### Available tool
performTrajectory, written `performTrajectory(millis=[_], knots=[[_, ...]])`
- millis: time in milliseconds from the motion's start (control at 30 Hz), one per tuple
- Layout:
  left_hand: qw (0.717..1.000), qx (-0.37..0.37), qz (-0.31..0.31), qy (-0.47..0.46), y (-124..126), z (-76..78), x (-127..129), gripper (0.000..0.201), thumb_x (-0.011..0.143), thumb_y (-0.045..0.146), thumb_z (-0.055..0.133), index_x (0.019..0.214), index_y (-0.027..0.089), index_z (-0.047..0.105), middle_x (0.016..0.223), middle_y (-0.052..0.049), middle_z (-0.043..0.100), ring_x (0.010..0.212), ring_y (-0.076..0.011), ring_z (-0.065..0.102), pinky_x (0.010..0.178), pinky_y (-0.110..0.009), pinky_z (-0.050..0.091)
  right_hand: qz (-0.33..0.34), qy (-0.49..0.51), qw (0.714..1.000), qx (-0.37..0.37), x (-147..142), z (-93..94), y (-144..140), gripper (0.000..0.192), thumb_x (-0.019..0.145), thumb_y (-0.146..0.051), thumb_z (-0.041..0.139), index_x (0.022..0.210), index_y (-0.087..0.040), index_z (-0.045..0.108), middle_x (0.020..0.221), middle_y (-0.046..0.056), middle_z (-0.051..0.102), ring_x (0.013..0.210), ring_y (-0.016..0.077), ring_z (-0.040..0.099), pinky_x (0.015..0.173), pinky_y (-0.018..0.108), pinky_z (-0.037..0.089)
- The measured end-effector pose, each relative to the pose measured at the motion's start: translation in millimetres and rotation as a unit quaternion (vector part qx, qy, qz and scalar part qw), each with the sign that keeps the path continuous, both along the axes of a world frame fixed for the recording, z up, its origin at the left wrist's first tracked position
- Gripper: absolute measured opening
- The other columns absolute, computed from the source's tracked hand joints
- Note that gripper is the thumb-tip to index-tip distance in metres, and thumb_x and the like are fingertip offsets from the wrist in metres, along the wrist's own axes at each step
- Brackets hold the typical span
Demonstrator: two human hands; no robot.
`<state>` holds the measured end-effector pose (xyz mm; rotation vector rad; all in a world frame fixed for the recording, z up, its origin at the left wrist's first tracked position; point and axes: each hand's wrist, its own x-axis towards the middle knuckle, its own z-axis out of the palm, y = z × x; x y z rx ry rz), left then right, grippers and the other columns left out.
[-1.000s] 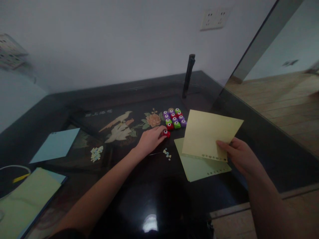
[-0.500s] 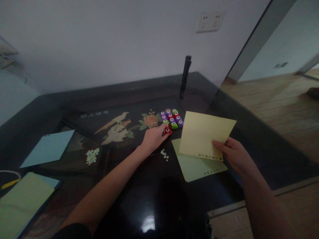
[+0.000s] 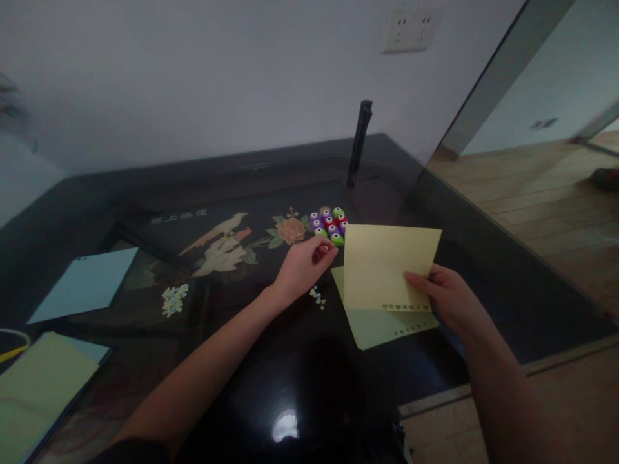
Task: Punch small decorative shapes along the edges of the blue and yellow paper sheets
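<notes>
Near the middle of the frame, the left hand [image 3: 302, 267] is closed around a small red paper punch [image 3: 323, 251]. Just to its right, the right hand [image 3: 447, 299] pinches a yellow paper sheet [image 3: 387, 267] by its bottom edge, holding it up. The left hand is nearer the punch pile [image 3: 329, 223] above.

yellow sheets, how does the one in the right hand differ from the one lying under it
The held sheet is lifted off the table, gripped at its lower right edge by the right hand; the lower sheet lies flat on the glass. The held sheet shows nearly whole, while the lower sheet is mostly covered, only its near strip showing. Both are pale yellow with a row of small punched shapes along the near edge.
</notes>
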<state>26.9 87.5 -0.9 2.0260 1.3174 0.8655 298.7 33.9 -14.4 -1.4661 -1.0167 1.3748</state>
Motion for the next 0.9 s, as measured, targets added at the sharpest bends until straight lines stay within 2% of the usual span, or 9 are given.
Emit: performTrajectory(millis=[67,133,233,367,467,600,733,800,900], knots=[[0.991,-0.069,-0.027,-0.113,-1.8,3.5,6.1,0.020,0.089,0.030,0.053,0.104,0.017,0.059,0.085,-0.004,0.067,0.071,-0.0143,0.063,0.064,-0.026,0.051,0.014,-0.004,1.000,-0.010,-1.6,0.9,-0.6,0.031,0.067,-0.040,0.078,0.088,-0.018,0.073,0.082,0.008,0.076,0.065,0.0218,0.069,0.057,0.033,0.055],[0.976,-0.113,-0.037,-0.185,-1.0,5.6,10.8,0.031,0.087,0.026,0.057,0.117,0.018,0.054,0.090,-0.004,0.066,0.073,-0.0143,0.064,0.063,-0.026,0.052,0.029,-0.010,0.999,-0.018,-3.2,2.0,-1.1,0.031,0.067,-0.040,0.078,0.087,-0.017,0.072,0.080,0.007,0.076,0.063,0.0212,0.069,0.055,0.032,0.054],[0.970,-0.118,-0.024,-0.213,2.0,5.3,14.1,0.039,0.082,0.017,0.060,0.120,0.020,0.055,0.085,-0.001,0.062,0.068,-0.0128,0.062,0.061,-0.025,0.052,0.043,-0.014,0.999,-0.019,-4.2,3.7,-1.8,0.032,0.067,-0.040,0.078,0.087,-0.017,0.072,0.078,0.006,0.075,0.063,0.0208,0.068,0.055,0.031,0.053],[0.976,-0.117,-0.017,-0.181,2.5,-1.1,16.7,0.024,0.080,0.015,0.061,0.103,0.018,0.064,0.074,0.002,0.058,0.063,-0.0121,0.061,0.059,-0.026,0.053,0.009,-0.025,1.000,0.009,-2.2,6.1,-2.3,0.030,0.070,-0.042,0.075,0.090,-0.020,0.071,0.080,0.004,0.075,0.062,0.0186,0.066,0.053,0.028,0.049],[0.976,-0.134,-0.029,-0.168,0.1,-7.3,18.7,0.022,0.079,0.016,0.062,0.101,0.017,0.064,0.071,0.002,0.058,0.060,-0.0126,0.062,0.058,-0.026,0.052,-0.018,-0.056,0.998,0.028,-0.6,6.8,-2.0,0.028,0.070,-0.041,0.075,0.090,-0.021,0.069,0.081,0.003,0.074,0.063,0.0180,0.065,0.053,0.027,0.047],[0.996,-0.072,-0.036,-0.048,-1.3,-10.9,18.3,0.018,0.079,0.019,0.063,0.097,0.017,0.066,0.070,0.001,0.061,0.063,-0.0141,0.061,0.062,-0.026,0.050,-0.020,-0.135,0.989,0.052,-1.2,4.8,0.6,0.036,0.069,-0.039,0.073,0.098,-0.021,0.065,0.079,0.004,0.072,0.062,0.0194,0.063,0.054,0.030,0.046],[0.993,-0.019,-0.051,0.101,-1.5,-9.8,17.6,0.017,0.082,0.020,0.061,0.098,0.017,0.067,0.074,-0.001,0.066,0.068,-0.0163,0.061,0.064,-0.027,0.046,0.010,-0.282,0.955,0.091,-2.8,2.6,3.2,0.037,0.072,-0.038,0.068,0.103,-0.018,0.063,0.059,-0.002,0.057,0.052,0.0156,0.051,0.048,0.028,0.037],[0.989,-0.012,-0.056,0.136,-2.0,-10.2,18.3,0.018,0.083,0.020,0.061,0.099,0.018,0.066,0.077,-0.002,0.067,0.070,-0.0166,0.062,0.065,-0.026,0.046,0.021,-0.335,0.935,0.110,-2.8,1.6,3.7,0.038,0.073,-0.037,0.065,0.105,-0.018,0.062,0.056,-0.004,0.051,0.051,0.0145,0.047,0.049,0.028,0.035],[0.986,-0.010,-0.059,0.154,-3.1,-12.8,20.1,0.017,0.083,0.019,0.060,0.099,0.019,0.066,0.079,-0.002,0.069,0.072,-0.0171,0.063,0.067,-0.027,0.046,0.030,-0.370,0.923,0.104,-1.9,-1.2,3.9,0.043,0.072,-0.034,0.064,0.111,-0.016,0.061,0.057,-0.004,0.051,0.052,0.0147,0.047,0.052,0.028,0.035]])
